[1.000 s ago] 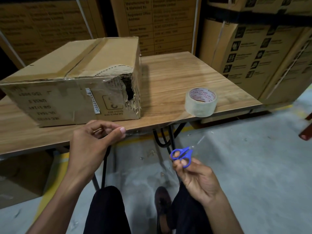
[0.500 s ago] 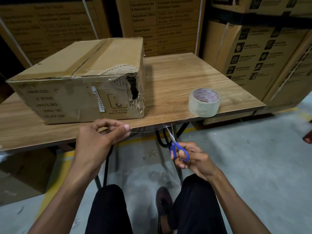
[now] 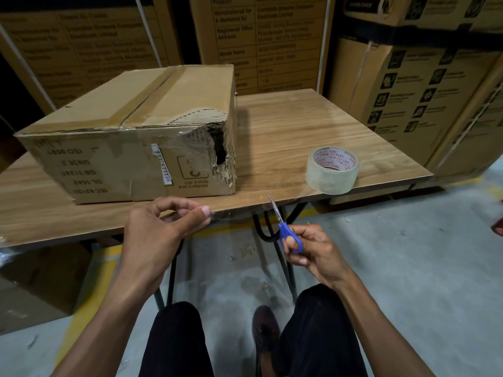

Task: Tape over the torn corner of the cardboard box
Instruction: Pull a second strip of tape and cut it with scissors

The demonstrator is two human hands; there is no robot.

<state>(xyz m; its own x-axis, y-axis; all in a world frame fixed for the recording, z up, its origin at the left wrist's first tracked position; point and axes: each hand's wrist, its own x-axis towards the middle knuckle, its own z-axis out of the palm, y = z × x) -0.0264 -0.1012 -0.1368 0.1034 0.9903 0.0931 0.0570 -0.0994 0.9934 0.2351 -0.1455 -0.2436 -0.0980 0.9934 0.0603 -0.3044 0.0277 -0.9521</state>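
Left hand (image 3: 160, 229) pinches a clear, shiny strip of tape (image 3: 234, 214) at the near table (image 3: 313, 126) edge. Right hand (image 3: 313, 251) grips blue-handled scissors (image 3: 285, 227), blades up at the strip. The ragged torn corner (image 3: 220, 153) of the brown cardboard box (image 3: 141, 131) sits just beyond.

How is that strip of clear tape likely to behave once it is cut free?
The tape strip looks thin and floppy, so it will probably curl. Pinched at one end by the left hand, its loose end may stick to itself or the table.
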